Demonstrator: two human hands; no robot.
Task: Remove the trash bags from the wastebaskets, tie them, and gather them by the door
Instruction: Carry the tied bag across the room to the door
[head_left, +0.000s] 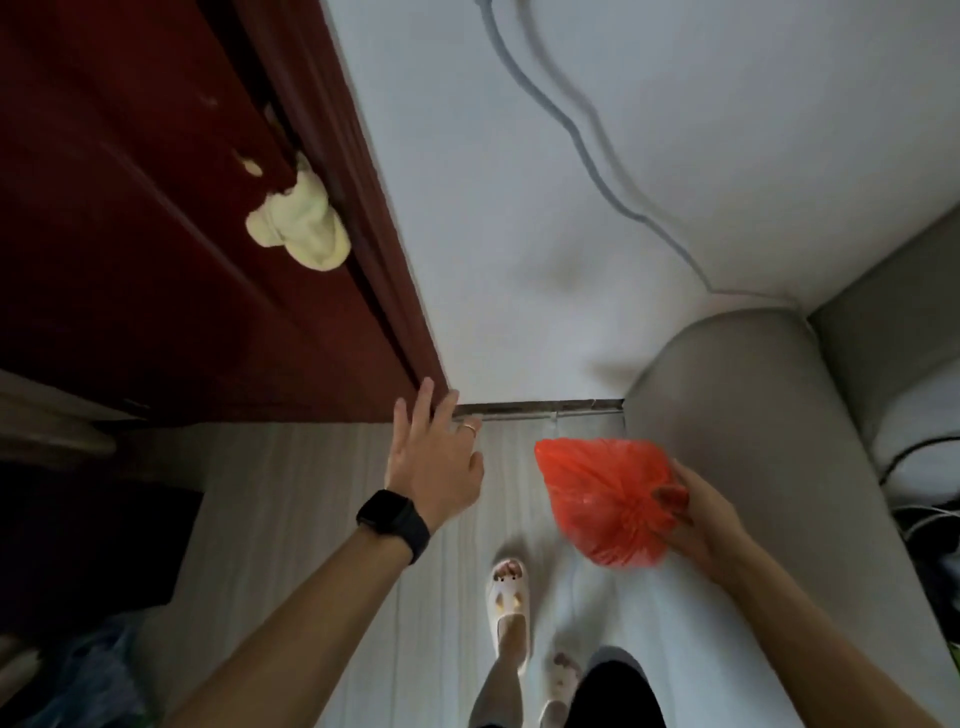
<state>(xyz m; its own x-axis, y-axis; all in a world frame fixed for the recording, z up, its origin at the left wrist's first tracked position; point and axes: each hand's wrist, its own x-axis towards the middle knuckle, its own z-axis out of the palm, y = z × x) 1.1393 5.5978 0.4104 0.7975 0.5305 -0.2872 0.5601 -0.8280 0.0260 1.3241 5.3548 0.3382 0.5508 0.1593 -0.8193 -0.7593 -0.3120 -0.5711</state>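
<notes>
Trash bag (602, 493), the red-orange one, is held off the floor (311, 519) in front of me. It is a little right of my feet, between the dark red door (130, 208) and the grey sofa (727, 415).

My right fingers (672, 498) are curled tight round its gathered neck, so the full belly of the bag bulges out to the left of them, toward the wall. I cannot tell whether that neck is knotted or only bunched in my grip.

My left fingers (423, 402) are spread wide and hold nothing. They reach to the lower corner of the door, at or just short of its edge, and apart from the bag.

As I judge it, the step in hand is bringing this bag to the door. To do it well I should lower it rather than drop it and set it on the floor just beside the door frame, out of the door's swing. I should check the knot before letting go, since thin plastic may spill if the neck loosens.
</notes>
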